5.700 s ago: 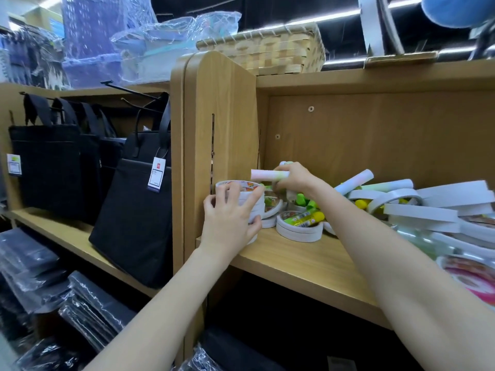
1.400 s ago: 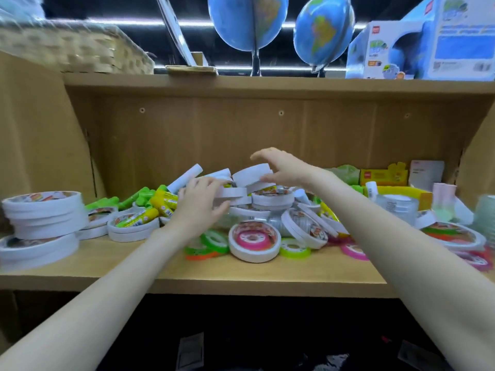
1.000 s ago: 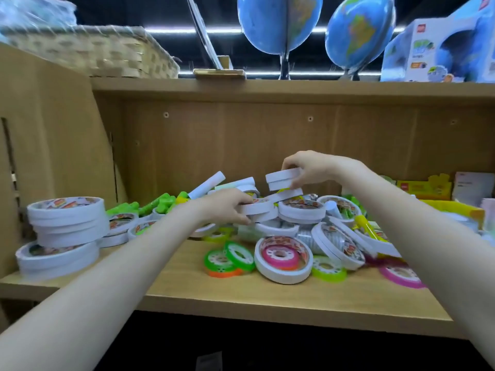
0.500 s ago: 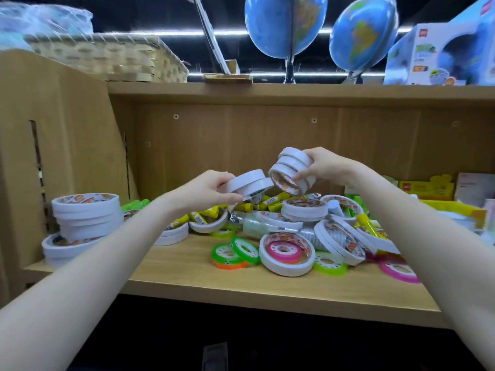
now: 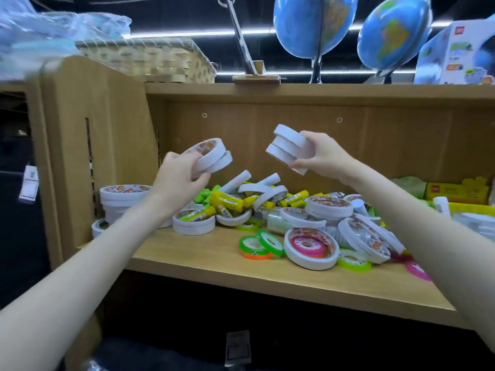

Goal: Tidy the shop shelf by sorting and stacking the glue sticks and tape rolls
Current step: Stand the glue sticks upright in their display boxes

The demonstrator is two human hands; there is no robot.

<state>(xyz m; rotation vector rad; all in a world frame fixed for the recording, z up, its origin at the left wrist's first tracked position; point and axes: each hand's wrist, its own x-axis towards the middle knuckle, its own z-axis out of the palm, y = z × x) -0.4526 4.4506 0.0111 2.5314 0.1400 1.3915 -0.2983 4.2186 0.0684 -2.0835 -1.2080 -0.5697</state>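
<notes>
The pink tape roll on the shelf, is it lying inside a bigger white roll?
Yes, the pink tape roll lies flat within the ring of a larger white roll near the shelf front.

Bright overhead strip lights, blurred left edge, wide-angle distortion

I see two white tape rolls (image 5: 211, 159) tilted in my left hand (image 5: 178, 179), up above the shelf (image 5: 214, 266). My right hand (image 5: 321, 156) holds a few more white tape rolls (image 5: 288, 148), stacked and tipped. On the shelf sits a messy pile of white rolls (image 5: 328, 207) and yellow glue sticks (image 5: 227, 203). A neat stack of white rolls (image 5: 122, 200) stands at the shelf's left end. Small green rolls (image 5: 261, 245) lie near the shelf's front.
</notes>
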